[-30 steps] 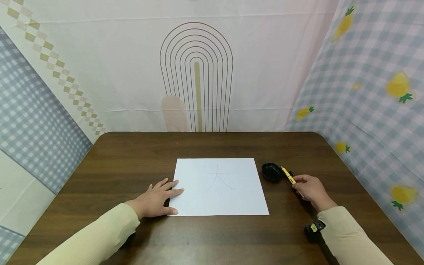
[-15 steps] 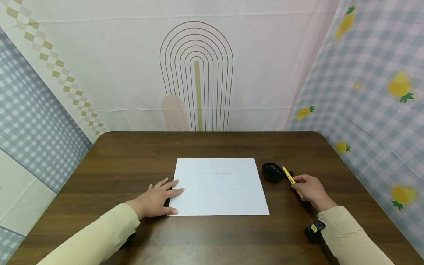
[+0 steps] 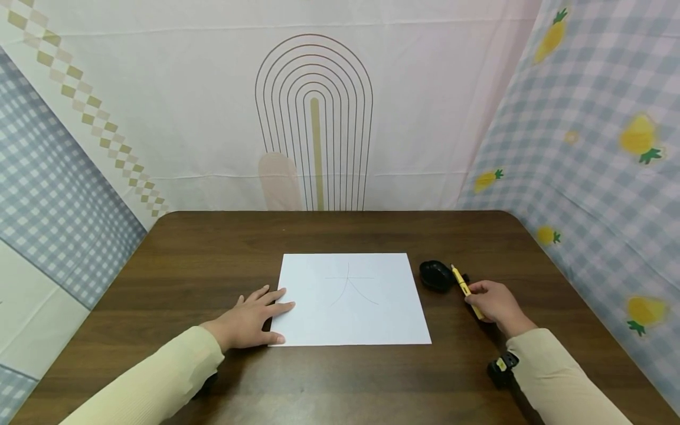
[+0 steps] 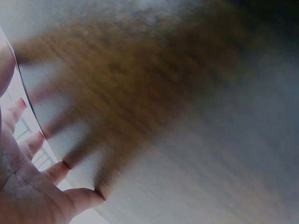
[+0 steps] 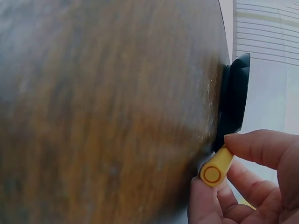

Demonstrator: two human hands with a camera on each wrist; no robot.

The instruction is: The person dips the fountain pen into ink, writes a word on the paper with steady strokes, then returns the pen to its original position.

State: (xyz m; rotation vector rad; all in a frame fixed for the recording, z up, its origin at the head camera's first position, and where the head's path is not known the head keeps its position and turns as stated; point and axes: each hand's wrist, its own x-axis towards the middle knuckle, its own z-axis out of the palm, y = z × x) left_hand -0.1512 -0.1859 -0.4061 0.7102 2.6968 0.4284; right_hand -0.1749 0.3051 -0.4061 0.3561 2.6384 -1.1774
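Observation:
A white sheet of paper (image 3: 319,327) lies on the table, with thin dark strokes crossing at its upper middle. My left hand (image 3: 249,321) rests with spread fingers on the paper's left edge. In the left wrist view, those fingers (image 4: 58,172) touch a glossy surface that mirrors them. To the right of the sheet, my right hand (image 3: 496,304) pinches a slim yellow pen (image 3: 461,280) between thumb and fingers. Its pointed end faces the back of the table. The right wrist view shows the pen's round yellow end (image 5: 213,174) toward the camera.
A black rounded object (image 3: 437,275) stands between the paper and the pen; in the right wrist view its dark side (image 5: 236,93) flares outward. The brown wooden table (image 3: 340,383) ends at a patterned white cloth (image 3: 425,118) behind it, and a checked cloth (image 3: 589,195) hangs at right.
The yellow pen has turned slightly in my right hand, and its rear end now shows below the fingers. My left hand and the paper have stayed in place.

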